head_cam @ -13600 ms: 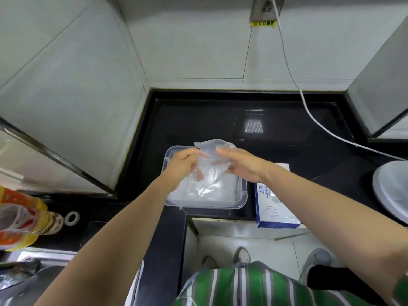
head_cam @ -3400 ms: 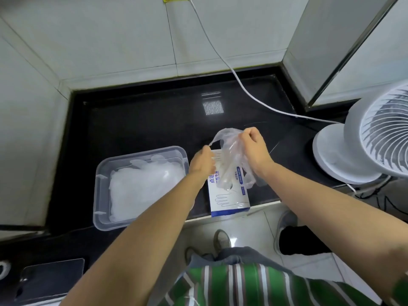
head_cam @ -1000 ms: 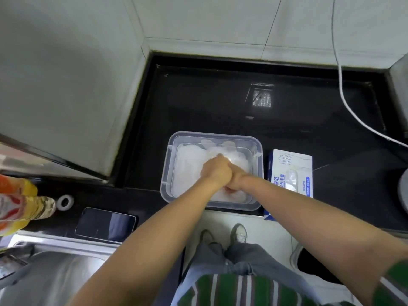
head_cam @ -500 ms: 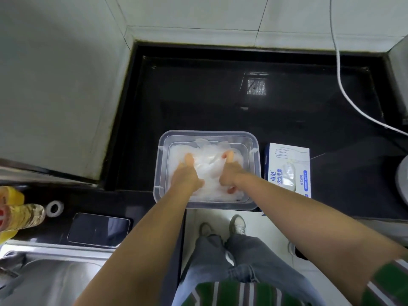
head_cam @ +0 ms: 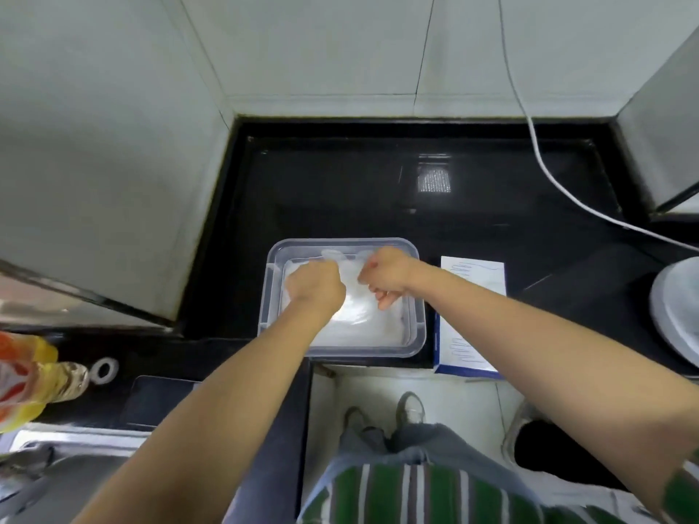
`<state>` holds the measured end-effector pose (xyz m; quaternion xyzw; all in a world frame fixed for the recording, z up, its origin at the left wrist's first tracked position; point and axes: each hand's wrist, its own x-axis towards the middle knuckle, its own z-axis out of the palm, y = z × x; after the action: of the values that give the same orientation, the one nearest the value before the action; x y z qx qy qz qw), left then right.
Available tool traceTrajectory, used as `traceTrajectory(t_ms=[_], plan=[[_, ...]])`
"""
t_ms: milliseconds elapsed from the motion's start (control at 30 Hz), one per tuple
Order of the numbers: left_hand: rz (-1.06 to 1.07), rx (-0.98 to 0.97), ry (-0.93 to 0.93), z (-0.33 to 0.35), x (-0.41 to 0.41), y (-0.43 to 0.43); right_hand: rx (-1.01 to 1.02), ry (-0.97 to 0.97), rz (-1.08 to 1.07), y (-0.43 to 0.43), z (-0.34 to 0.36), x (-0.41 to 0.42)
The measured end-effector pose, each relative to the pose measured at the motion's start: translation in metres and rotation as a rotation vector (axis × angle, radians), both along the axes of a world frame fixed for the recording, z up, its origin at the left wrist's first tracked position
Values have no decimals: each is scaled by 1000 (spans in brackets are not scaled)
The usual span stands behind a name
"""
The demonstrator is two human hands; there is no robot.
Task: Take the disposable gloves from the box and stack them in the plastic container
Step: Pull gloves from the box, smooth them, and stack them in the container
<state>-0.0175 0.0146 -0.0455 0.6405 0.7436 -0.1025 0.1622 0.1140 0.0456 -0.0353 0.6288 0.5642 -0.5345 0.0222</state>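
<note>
A clear plastic container [head_cam: 340, 242] sits at the front edge of the black counter with a stack of translucent disposable gloves [head_cam: 363, 323] in it. My left hand [head_cam: 316, 283] is over the stack's left side with its fingers curled under; whether they pinch a glove is hidden. My right hand [head_cam: 386, 274] hovers over the container's right side, fingers loosely curled, and I see nothing in it. The white and blue glove box [head_cam: 478, 274] lies just right of the container, partly hidden by my right forearm.
A white cable [head_cam: 537, 160] runs across the black counter [head_cam: 340, 191] at the back right. A fan's white base [head_cam: 677, 308] stands at the right edge. At the left are an oil bottle [head_cam: 34, 376], a tape roll [head_cam: 104, 370], a dark phone [head_cam: 159, 399] and a steel sink [head_cam: 75, 478].
Half a second ago both hands pressed the gloves flat with fingers stretched. Now the fingers of both are curled and the right hand has lifted toward the container's right side.
</note>
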Motion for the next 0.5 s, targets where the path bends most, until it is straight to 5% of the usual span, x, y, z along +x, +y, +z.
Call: traceTrajectory(t_ms=[200,367,500], plan=[[-31,217,-370,35,64,7,486,32,-292,1,15,81],[-168,111,-640,33,129,-3,405,-245,-258,-28,-18,143],[-225,-151,-513,4,171,-16,380,-420,-128,-55,-41,165]])
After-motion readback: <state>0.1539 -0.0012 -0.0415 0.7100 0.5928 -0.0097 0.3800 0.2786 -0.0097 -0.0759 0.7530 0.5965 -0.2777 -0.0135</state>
